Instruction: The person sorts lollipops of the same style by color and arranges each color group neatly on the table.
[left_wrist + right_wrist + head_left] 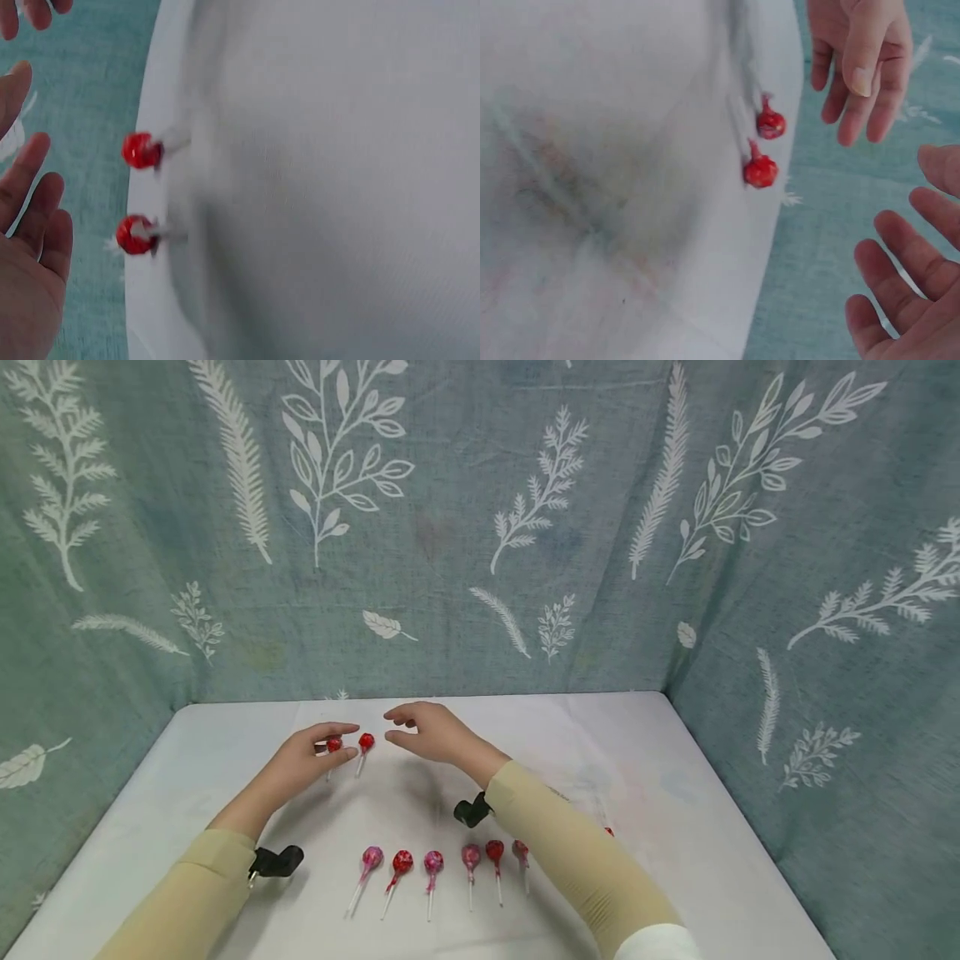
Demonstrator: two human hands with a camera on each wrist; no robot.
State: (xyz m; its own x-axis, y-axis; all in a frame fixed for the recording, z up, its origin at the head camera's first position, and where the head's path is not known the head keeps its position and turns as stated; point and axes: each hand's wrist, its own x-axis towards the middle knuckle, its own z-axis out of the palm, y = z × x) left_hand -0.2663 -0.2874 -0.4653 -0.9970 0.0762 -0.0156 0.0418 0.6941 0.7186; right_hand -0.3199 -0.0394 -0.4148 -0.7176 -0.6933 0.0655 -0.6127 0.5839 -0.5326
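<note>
Two red-wrapped lollipops lie side by side toward the back of the white table. The left hand (303,764) hovers around the left lollipop (334,744), partly hiding it in the head view; its fingers are relaxed and apart from the thumb. Just right of that hand is the other red lollipop (366,742). Beyond it, the right hand (435,731) is held in the air with loosely bent fingers and nothing in them. In the left wrist view both lollipops (142,151) are visible away from the left hand's fingers (52,232).
Nearer the front, a row of several lollipops includes a pink one (433,862) and a red one (402,862). Under the right sleeve (577,852) another red bit (609,832) peeks out. A patterned cloth (450,527) surrounds the white table (247,727).
</note>
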